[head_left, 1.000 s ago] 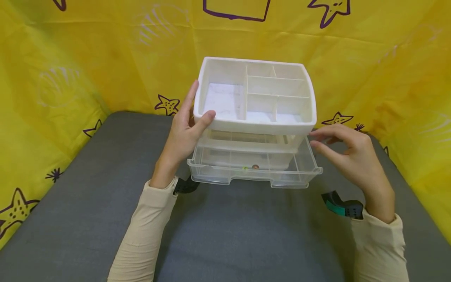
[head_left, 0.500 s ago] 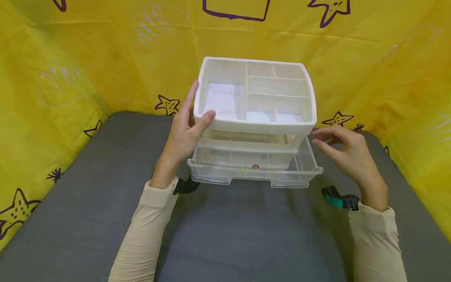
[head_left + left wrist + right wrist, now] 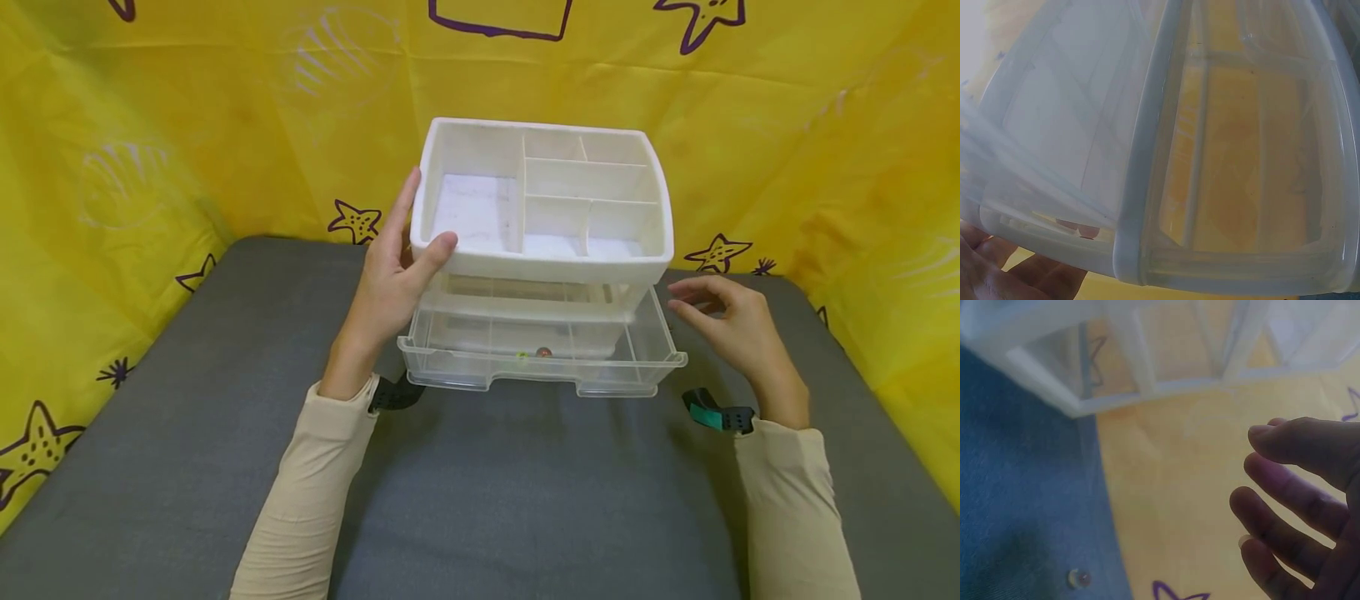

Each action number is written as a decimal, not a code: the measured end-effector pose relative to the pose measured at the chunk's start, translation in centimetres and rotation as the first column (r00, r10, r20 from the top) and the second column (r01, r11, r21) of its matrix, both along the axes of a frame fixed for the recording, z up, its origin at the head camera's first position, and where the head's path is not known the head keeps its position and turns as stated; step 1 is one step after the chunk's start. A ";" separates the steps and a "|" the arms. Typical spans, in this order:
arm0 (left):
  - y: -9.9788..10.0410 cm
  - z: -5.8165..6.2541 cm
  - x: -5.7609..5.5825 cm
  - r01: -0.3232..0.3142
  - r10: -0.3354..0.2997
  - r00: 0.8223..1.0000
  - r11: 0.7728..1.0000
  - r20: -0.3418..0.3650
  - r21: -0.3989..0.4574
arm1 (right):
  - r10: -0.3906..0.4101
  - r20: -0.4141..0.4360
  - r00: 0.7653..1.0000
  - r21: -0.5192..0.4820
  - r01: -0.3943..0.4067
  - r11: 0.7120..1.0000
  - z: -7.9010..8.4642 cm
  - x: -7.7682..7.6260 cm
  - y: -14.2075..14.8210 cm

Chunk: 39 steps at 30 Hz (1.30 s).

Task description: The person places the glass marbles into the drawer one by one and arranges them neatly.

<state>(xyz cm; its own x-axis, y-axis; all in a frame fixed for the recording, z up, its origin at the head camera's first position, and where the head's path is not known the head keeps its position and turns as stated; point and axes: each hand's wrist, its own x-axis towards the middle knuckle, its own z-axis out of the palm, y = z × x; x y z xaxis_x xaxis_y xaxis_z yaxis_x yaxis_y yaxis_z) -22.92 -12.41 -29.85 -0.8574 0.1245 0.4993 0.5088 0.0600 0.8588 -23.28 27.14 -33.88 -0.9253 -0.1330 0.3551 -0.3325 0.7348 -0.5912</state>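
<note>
A white plastic drawer organizer (image 3: pixel 540 268) stands on the table, with a divided tray on top. Its clear drawer (image 3: pixel 540 375) is pulled out toward me. Inside or seen through the drawer are a small reddish-brown ball (image 3: pixel 543 352) and a tiny yellow-green piece (image 3: pixel 522 357). My left hand (image 3: pixel 390 275) grips the organizer's left side, thumb over the front corner of the rim and fingers along the side. My right hand (image 3: pixel 731 325) hovers apart from the organizer's right side, fingers loosely bent, holding nothing. The right wrist view shows that hand (image 3: pixel 1297 506) with its fingers spread.
A small round bead-like thing (image 3: pixel 1079 578) lies on the dark table in the right wrist view. Yellow cloth (image 3: pixel 247 108) with drawn stars and shells encloses the back and sides of the grey table (image 3: pixel 525 500). Bands with dark straps sit at both wrists.
My right hand has drawn slightly back and to the right, away from the organizer. The left hand, the organizer and its open drawer have stayed in place.
</note>
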 end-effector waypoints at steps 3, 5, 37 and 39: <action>0.0 0.0 0.0 0.003 -0.003 1.000 1.000 -0.003 0.003 | -0.014 0.014 1.000 0.013 0.014 1.000 -0.6 -0.4 0.4; 0.0 0.0 0.0 0.003 -0.003 1.000 1.000 -0.005 0.003 | -0.017 0.022 1.000 0.025 0.017 1.000 -0.9 -0.6 0.6; 0.0 0.0 0.0 -0.022 0.023 1.000 1.000 0.010 -0.011 | 0.020 0.233 0.972 0.120 -0.049 0.992 -5.7 -2.6 2.4; 0.1 0.0 0.0 -0.025 0.025 1.000 1.000 0.010 -0.010 | 0.022 0.263 0.965 0.124 -0.056 0.991 -5.9 -2.8 2.4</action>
